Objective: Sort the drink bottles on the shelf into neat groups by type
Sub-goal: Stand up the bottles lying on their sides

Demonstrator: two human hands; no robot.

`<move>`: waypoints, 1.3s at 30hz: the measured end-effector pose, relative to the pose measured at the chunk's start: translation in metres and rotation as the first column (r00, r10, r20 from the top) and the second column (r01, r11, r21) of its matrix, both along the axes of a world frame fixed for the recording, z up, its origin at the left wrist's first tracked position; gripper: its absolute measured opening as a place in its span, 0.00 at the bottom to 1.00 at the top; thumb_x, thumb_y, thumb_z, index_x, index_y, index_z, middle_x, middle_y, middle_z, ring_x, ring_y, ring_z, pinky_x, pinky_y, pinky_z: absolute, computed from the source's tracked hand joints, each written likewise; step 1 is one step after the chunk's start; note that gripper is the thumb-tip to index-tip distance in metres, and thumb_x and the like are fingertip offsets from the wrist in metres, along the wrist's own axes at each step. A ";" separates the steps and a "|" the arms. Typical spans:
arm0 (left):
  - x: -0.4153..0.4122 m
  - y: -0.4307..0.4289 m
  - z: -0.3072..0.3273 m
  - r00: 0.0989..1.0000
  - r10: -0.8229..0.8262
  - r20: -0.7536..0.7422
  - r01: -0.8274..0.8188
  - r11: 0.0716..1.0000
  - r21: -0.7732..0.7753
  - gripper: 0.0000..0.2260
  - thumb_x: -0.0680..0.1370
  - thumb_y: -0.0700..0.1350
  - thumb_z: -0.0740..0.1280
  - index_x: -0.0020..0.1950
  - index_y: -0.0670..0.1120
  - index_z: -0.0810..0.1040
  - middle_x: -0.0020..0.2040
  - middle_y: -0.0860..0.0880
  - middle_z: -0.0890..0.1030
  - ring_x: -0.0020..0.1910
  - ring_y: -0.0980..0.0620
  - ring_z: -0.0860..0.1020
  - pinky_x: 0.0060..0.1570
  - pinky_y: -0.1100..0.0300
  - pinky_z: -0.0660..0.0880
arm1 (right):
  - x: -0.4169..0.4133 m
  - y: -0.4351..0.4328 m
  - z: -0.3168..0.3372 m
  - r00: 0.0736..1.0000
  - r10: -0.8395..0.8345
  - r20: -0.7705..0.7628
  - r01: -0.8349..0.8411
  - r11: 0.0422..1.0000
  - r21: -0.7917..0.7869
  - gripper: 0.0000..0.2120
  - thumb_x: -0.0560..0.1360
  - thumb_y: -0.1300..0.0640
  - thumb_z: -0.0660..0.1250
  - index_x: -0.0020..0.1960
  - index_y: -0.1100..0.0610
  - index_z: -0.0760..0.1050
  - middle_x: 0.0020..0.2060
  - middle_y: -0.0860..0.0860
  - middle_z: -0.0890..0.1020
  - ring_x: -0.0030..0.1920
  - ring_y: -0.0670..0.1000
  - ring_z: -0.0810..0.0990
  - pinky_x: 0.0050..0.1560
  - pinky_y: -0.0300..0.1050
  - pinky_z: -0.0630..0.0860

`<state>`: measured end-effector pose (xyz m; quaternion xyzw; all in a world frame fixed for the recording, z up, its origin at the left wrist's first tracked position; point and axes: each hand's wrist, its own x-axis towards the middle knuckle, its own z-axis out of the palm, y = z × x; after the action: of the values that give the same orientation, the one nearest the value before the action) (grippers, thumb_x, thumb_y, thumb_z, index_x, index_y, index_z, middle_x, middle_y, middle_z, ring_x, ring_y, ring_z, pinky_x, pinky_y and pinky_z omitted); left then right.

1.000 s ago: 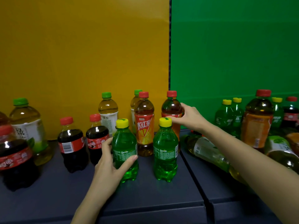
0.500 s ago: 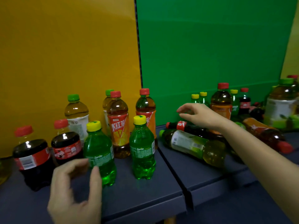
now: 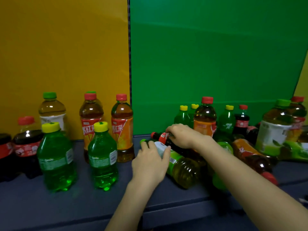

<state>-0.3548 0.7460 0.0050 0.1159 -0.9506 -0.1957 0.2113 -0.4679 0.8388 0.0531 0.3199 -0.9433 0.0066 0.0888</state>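
My left hand (image 3: 150, 160) grips the neck end of a green tea bottle (image 3: 183, 169) that lies on its side on the dark shelf (image 3: 83, 205). Just behind it my right hand (image 3: 182, 136) grips a cola bottle (image 3: 162, 136), also lying flat, red cap to the left. Two upright Sprite bottles (image 3: 56, 157) (image 3: 103, 157) stand at the front left. Behind them stand two iced black tea bottles (image 3: 90, 120) (image 3: 122, 127), a green tea bottle (image 3: 51, 112) and cola bottles (image 3: 27, 144).
A jumble of bottles fills the right side: upright Sprites (image 3: 226, 120), an iced tea (image 3: 205, 117), a small cola (image 3: 242, 120), a large green tea (image 3: 276, 127) and a toppled iced tea (image 3: 255, 159). Yellow and green panels back the shelf.
My left hand left the Sprite bottle and crossed right onto the lying green tea bottle. My right hand dropped onto the lying cola bottle. The view shifted right.
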 end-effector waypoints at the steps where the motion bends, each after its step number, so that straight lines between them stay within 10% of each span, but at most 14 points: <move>1: -0.007 0.005 -0.001 0.999 0.033 0.029 -0.033 0.999 0.007 0.28 0.77 0.63 0.53 0.66 0.43 0.63 0.65 0.43 0.65 0.61 0.44 0.71 0.52 0.52 0.70 | -0.004 -0.003 -0.002 1.000 0.010 -0.010 -0.010 0.999 0.032 0.15 0.77 0.61 0.58 0.62 0.61 0.71 0.60 0.60 0.75 0.60 0.60 0.73 0.56 0.50 0.70; 7: -0.034 0.003 0.007 0.950 0.115 0.290 -0.190 0.950 0.246 0.47 0.67 0.71 0.62 0.73 0.42 0.52 0.69 0.41 0.64 0.65 0.41 0.69 0.59 0.53 0.71 | -0.020 -0.007 -0.010 0.999 0.006 -0.035 -0.002 0.993 0.114 0.14 0.77 0.61 0.59 0.61 0.63 0.70 0.59 0.60 0.75 0.60 0.61 0.75 0.53 0.50 0.71; 10: -0.036 -0.002 0.010 0.934 0.025 0.358 -0.199 0.867 0.457 0.48 0.65 0.69 0.67 0.73 0.43 0.51 0.59 0.45 0.67 0.53 0.44 0.74 0.47 0.53 0.80 | -0.021 -0.009 -0.011 1.000 -0.017 -0.007 0.018 0.994 0.111 0.18 0.77 0.55 0.60 0.63 0.64 0.68 0.59 0.61 0.75 0.59 0.61 0.75 0.51 0.49 0.72; 20: -0.027 -0.009 0.005 0.983 -0.067 0.169 -0.096 0.599 0.795 0.35 0.71 0.49 0.71 0.69 0.40 0.56 0.44 0.47 0.75 0.36 0.54 0.77 0.25 0.65 0.75 | -0.025 -0.018 -0.004 0.994 -0.088 0.057 0.076 0.980 0.186 0.27 0.70 0.46 0.71 0.63 0.61 0.71 0.59 0.57 0.77 0.58 0.58 0.76 0.55 0.48 0.74; 29: -0.017 -0.012 -0.014 0.997 0.069 -0.036 0.002 0.445 0.896 0.27 0.70 0.47 0.71 0.60 0.46 0.57 0.51 0.44 0.74 0.49 0.43 0.78 0.46 0.54 0.77 | -0.016 -0.018 -0.006 0.986 -0.144 0.081 0.131 0.980 0.147 0.28 0.69 0.40 0.68 0.62 0.57 0.73 0.59 0.54 0.78 0.58 0.57 0.77 0.48 0.45 0.72; 36: 0.001 -0.011 -0.008 0.944 0.110 -0.312 0.176 0.632 0.755 0.43 0.60 0.53 0.73 0.70 0.48 0.55 0.54 0.53 0.72 0.55 0.48 0.76 0.59 0.47 0.73 | -0.009 -0.016 -0.013 0.966 -0.089 0.241 0.138 0.972 -0.192 0.29 0.71 0.45 0.68 0.64 0.62 0.67 0.62 0.60 0.72 0.61 0.60 0.73 0.55 0.47 0.70; 39: 0.007 -0.011 -0.007 0.897 0.090 -0.432 0.228 0.744 0.628 0.42 0.67 0.47 0.76 0.72 0.48 0.54 0.59 0.54 0.69 0.54 0.54 0.75 0.56 0.60 0.73 | -0.006 -0.013 -0.013 0.952 -0.018 0.305 0.146 0.903 -0.404 0.28 0.70 0.49 0.70 0.64 0.62 0.67 0.60 0.59 0.70 0.60 0.60 0.72 0.56 0.47 0.69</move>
<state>-0.3478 0.7351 -0.0015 0.1002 -0.7495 -0.5495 0.3552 -0.4739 0.8253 0.0402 0.2481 -0.9348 0.2537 0.0149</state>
